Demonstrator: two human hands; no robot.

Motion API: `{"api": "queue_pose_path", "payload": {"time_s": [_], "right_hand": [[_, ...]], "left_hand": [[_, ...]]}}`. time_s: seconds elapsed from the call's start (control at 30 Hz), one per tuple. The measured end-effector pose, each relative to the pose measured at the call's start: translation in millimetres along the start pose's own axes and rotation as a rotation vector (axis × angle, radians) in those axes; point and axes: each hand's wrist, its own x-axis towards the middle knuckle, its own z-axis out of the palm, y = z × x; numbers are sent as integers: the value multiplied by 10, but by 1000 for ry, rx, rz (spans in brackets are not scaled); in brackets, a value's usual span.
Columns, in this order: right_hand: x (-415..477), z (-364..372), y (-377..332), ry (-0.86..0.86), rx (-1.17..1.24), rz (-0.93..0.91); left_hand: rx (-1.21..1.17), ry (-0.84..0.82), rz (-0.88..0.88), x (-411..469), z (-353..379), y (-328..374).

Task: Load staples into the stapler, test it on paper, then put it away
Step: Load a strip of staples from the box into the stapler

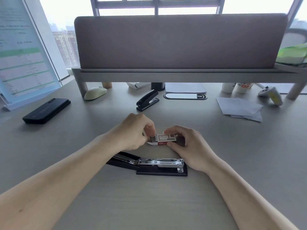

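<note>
At the centre of the surface point(232, 180), the right hand point(187, 146) has its fingers clamped on a small red-and-white staple box point(163, 139), while the left hand point(132, 131) pinches at the box's open end at 9 o'clock. Just toward 6 o'clock lies the stapler point(149, 165), swung open with its metal channel exposed. A second stapler point(147, 100) sits at 12 o'clock, loose paper point(240, 108) at 2 o'clock, a phone point(46, 110) at 10 o'clock. Bare room stretches toward the near edge.

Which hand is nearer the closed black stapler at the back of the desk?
Left. The left hand is just in front of the closed stapler; the right hand, holding the staple box, sits farther right and nearer the person.
</note>
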Motion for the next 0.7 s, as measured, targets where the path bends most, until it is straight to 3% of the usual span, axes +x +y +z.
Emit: {"api": "queue_pose_path", "payload": {"time_s": [0.3, 0.7], "right_hand": [[-6, -5, -12, -2, -6, 6], [-10, 1, -16, 0, 8, 18]], "left_hand": [[44, 1, 56, 29, 9, -21], [198, -122, 297, 127, -107, -64]]}}
